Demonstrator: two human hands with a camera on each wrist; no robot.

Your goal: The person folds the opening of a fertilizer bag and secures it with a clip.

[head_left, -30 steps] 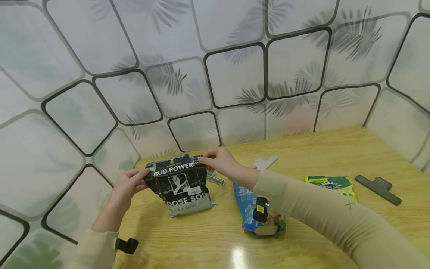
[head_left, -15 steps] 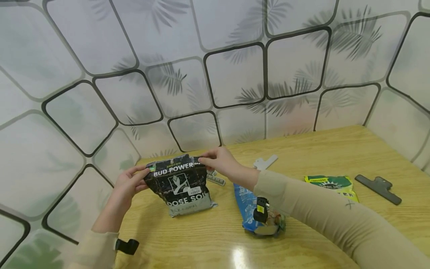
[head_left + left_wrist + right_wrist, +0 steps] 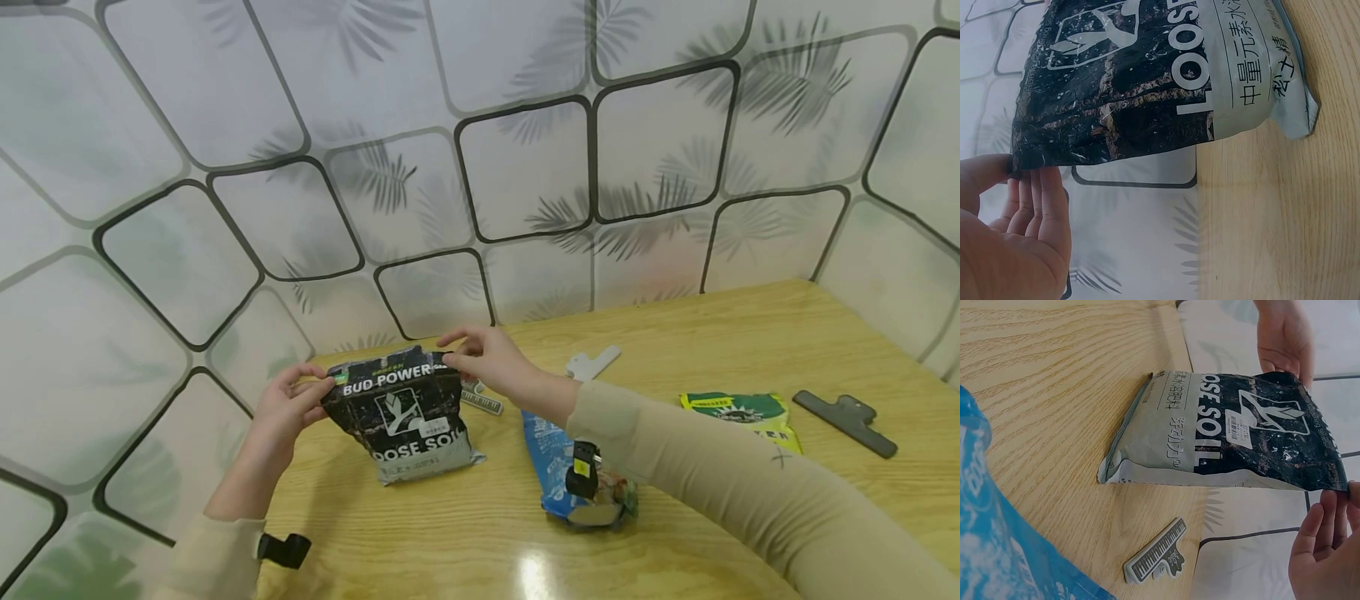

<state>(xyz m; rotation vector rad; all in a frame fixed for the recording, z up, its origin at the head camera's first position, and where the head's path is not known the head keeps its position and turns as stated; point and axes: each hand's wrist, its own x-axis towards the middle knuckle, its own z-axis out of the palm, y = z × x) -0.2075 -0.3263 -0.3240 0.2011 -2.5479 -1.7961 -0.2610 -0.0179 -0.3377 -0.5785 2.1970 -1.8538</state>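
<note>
Soil bag (image 3: 401, 414) stands more or less upright between the two hands, its base apparently resting on the table (image 3: 420, 537). I read the grip as narrow at both ends: the left hand (image 3: 287, 407) pinches one top corner between thumb and fingers, and the right hand (image 3: 491, 358) pinches the opposite corner. Holding the corners likely spreads the top edge while the table bears the weight; I judge that such soft packaging would otherwise slump. From my feeds I cannot tell whether the top is sealed. A silver clip (image 3: 482, 402) lies near, below the right hand. A white clip (image 3: 596, 364) lies right of that hand. A blue bag (image 3: 551, 462), partly hidden by the right sleeve (image 3: 690, 446), a green-and-yellow bag (image 3: 738, 407) and a grey clip (image 3: 846, 422) lie farther right, presumably leaving the grip room.
</note>
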